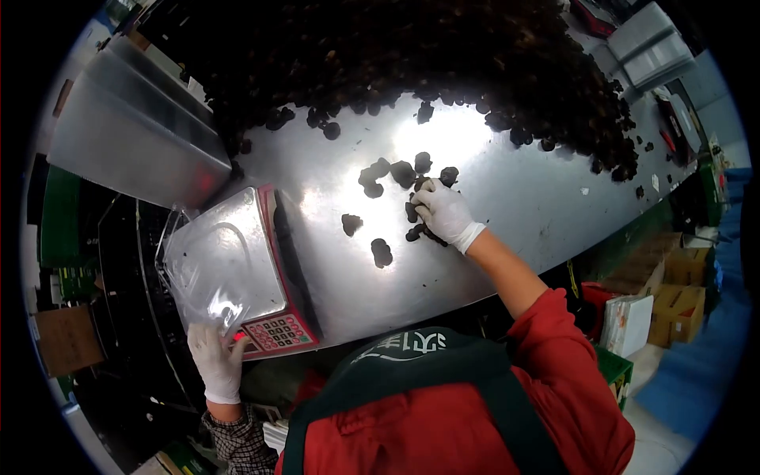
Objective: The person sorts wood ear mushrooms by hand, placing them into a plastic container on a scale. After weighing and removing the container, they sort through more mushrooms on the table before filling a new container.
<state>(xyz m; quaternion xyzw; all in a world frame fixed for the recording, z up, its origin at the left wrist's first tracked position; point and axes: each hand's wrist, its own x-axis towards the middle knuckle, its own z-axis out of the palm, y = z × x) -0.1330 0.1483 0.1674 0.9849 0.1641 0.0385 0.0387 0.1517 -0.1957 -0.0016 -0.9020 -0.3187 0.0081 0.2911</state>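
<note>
On the steel table, my gloved right hand [445, 214] has its fingers closed at a small group of dark, wrinkled lumps. A dark lump [421, 184] shows at its fingertips. More loose lumps lie around it, among them a dark lump [381, 252] nearer to me. At lower left, my gloved left hand [212, 360] pinches the near edge of a clear plastic bag [210, 273]. The bag lies over the metal plate of a red-framed weighing scale [252, 207]. My left thumb is beside the scale's keypad [279, 332] and its red display.
A large heap of dark lumps [380, 55] covers the table's far side. A stack of clear plastic containers [134, 127] stands behind the scale. More clear containers [649, 47] are at the far right. Cardboard boxes [682, 293] sit beyond the table's right edge.
</note>
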